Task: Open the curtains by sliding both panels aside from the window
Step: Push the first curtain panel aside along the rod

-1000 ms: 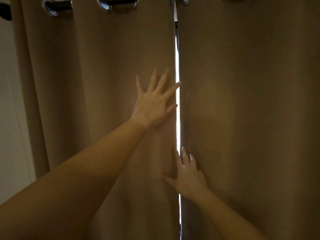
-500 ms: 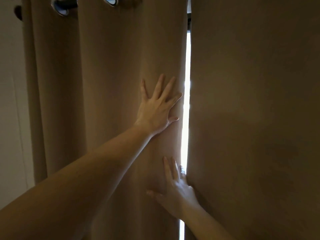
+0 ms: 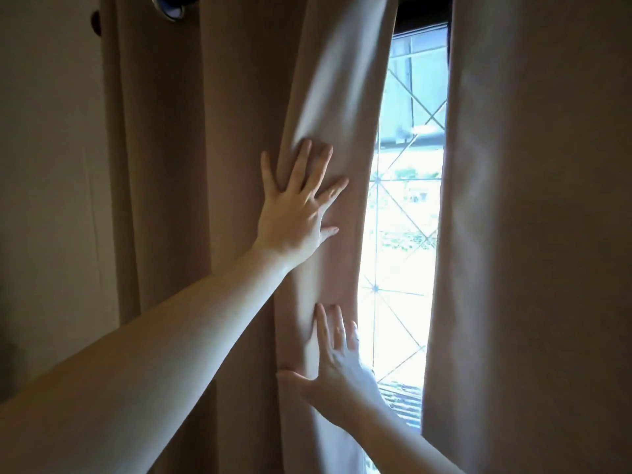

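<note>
Partly, the task was done: the left panel (image 3: pixel 328 97) was bunched leftward, exposing a strip of window (image 3: pixel 403 213). The left hand (image 3: pixel 294 213) and right hand (image 3: pixel 338 371) were pressed flat on its edge, fingers spread, nothing clasped. The right panel (image 3: pixel 533 234) hung unmoved, untouched.

At the top left of the frame, a shiny metal ring (image 3: pixel 170 10) in the left curtain (image 3: pixel 164 165) shows where it hangs. The rod itself is mostly out of view. The right curtain (image 3: pixel 533 234) hangs down from above the frame; what holds it cannot be seen.
</note>
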